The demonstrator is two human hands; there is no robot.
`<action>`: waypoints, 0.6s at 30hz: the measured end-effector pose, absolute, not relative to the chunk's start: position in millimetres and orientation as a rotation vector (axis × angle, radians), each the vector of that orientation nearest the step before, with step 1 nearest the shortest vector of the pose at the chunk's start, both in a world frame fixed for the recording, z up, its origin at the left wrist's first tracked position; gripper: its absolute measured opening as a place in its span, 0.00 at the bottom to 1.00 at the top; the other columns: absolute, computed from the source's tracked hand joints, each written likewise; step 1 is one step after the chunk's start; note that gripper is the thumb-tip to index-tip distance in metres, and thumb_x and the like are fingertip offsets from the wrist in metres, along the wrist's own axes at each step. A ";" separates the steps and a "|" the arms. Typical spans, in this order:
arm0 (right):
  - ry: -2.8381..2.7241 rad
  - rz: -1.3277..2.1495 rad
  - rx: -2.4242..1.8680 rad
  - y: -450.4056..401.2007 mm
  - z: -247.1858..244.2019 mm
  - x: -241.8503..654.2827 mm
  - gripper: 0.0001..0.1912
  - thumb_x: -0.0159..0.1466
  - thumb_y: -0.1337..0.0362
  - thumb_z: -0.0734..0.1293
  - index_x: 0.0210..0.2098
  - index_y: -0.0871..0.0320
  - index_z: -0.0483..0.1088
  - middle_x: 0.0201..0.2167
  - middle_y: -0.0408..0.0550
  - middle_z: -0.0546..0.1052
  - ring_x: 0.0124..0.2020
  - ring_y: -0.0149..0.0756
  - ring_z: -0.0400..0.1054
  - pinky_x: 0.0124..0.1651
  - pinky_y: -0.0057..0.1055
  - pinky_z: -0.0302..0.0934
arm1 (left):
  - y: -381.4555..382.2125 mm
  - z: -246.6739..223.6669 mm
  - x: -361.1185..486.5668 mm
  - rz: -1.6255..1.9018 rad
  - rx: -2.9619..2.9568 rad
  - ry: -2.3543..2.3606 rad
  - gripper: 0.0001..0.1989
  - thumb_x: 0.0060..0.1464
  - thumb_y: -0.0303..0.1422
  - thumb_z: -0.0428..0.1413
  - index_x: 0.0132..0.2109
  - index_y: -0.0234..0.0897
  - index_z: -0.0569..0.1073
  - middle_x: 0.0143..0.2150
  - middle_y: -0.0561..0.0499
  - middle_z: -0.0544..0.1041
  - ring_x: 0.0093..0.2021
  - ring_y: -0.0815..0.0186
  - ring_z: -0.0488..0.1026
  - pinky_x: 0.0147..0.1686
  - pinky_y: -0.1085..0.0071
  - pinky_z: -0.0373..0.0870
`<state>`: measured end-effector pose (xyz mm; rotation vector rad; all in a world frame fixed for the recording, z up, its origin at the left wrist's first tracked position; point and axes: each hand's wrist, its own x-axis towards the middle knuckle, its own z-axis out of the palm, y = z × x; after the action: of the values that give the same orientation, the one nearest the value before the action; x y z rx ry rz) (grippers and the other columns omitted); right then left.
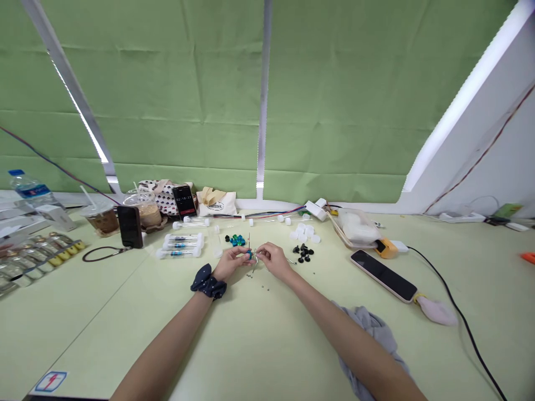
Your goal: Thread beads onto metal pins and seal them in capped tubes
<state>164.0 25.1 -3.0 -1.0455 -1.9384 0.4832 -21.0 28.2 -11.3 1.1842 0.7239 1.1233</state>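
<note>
Near the middle of the pale table (234, 334), my left hand (229, 263) pinches a small blue-green piece (249, 254) with a thin dark rod standing up from it. My right hand (272, 259) is closed right beside it, its fingertips on a small thin item too tiny to make out. Just behind my left hand lies a cluster of blue and green pieces (238, 240). Black pieces (303, 254) are scattered to the right of my right hand, with white caps (304, 231) behind them. Tiny grey bits (265, 288) lie in front of my hands.
Clear tubes (181, 245) lie at left, near a standing black phone (130, 226) and drink cups (100, 218). On the right are a flat phone (384, 275), a black cable (455, 312), a plastic-filled tray (355, 227) and grey cloth (374, 334) beneath my right forearm.
</note>
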 end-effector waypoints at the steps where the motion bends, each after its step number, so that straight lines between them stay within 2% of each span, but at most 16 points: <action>1: -1.934 0.475 -1.044 24.9 -2.6 164.2 0.05 0.59 0.66 0.63 0.32 0.59 0.71 0.27 0.44 0.69 0.26 0.28 0.62 0.34 0.26 0.57 | 28.5 -11.6 -21.2 1.127 1.183 0.723 0.16 0.40 0.34 0.65 0.36 0.32 0.72 0.37 0.47 0.77 0.32 0.60 0.77 0.37 0.64 0.71; 4: -1.921 0.441 -1.050 23.1 -0.3 164.8 0.05 0.60 0.65 0.63 0.30 0.59 0.70 0.28 0.44 0.68 0.26 0.28 0.61 0.34 0.26 0.57 | 29.1 -12.9 -21.6 1.122 1.197 0.719 0.16 0.41 0.34 0.65 0.37 0.31 0.72 0.38 0.46 0.77 0.33 0.60 0.77 0.38 0.64 0.71; 7: -1.927 0.406 -1.073 20.3 1.1 165.1 0.06 0.61 0.65 0.61 0.30 0.58 0.69 0.30 0.44 0.68 0.27 0.28 0.61 0.34 0.26 0.56 | 29.4 -13.9 -22.1 1.099 1.215 0.715 0.16 0.41 0.34 0.64 0.38 0.31 0.72 0.35 0.46 0.78 0.33 0.59 0.77 0.39 0.63 0.71; 14: -1.935 0.297 -1.172 13.3 1.1 160.4 0.06 0.62 0.66 0.59 0.32 0.57 0.68 0.37 0.47 0.67 0.37 0.33 0.62 0.39 0.28 0.56 | 28.7 -13.2 -21.9 1.087 1.232 0.717 0.17 0.40 0.34 0.65 0.37 0.31 0.71 0.34 0.46 0.78 0.33 0.60 0.77 0.39 0.63 0.71; 18: -1.963 0.219 -1.168 9.2 3.0 157.1 0.07 0.62 0.68 0.57 0.33 0.57 0.66 0.39 0.48 0.66 0.39 0.35 0.62 0.42 0.31 0.56 | 28.6 -13.3 -21.4 1.079 1.245 0.711 0.16 0.40 0.33 0.65 0.36 0.30 0.70 0.35 0.46 0.78 0.33 0.60 0.77 0.38 0.64 0.71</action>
<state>157.1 9.2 3.0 -1.1683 -1.9634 0.2192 -21.4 28.6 -13.3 1.2447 0.7113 1.0794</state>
